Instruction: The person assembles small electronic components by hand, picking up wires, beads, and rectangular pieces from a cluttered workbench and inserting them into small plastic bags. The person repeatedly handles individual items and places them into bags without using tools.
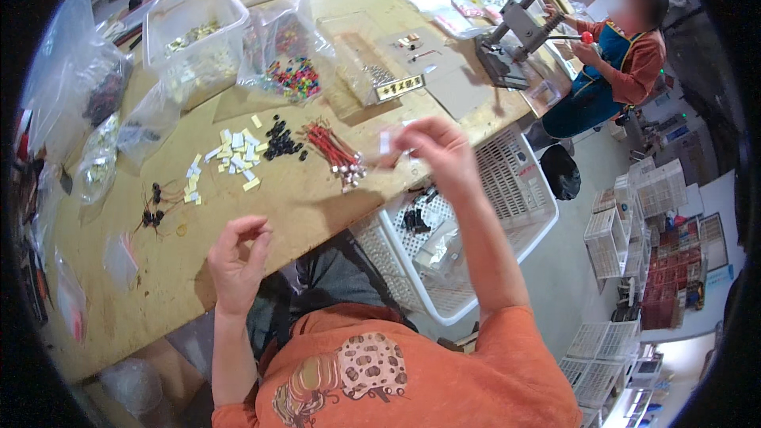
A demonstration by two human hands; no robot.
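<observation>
Handling a small clear bag (pixel 386 143) looks to be the step: the right hand (pixel 441 152) seems to pinch it over the counter (pixel 305 230) edge, beside one red wire bundle (pixel 336 150), and a steady grip is called for. The left hand (pixel 238 257) curls loosely, fingertip contact unclear; one black-part heap (pixel 283 139) and one white-and-yellow heap (pixel 238 150) defy piece counts.

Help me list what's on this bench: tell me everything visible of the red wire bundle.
The red wire bundle lies loose on the tan tabletop, its many thin strands roughly side by side, slightly fanned. They look plastic-coated; the ends nearer the front edge carry small silvery-white tips. No tie shows. Small black pieces sit to its left; the right hand is to its right, apart from it.
</observation>
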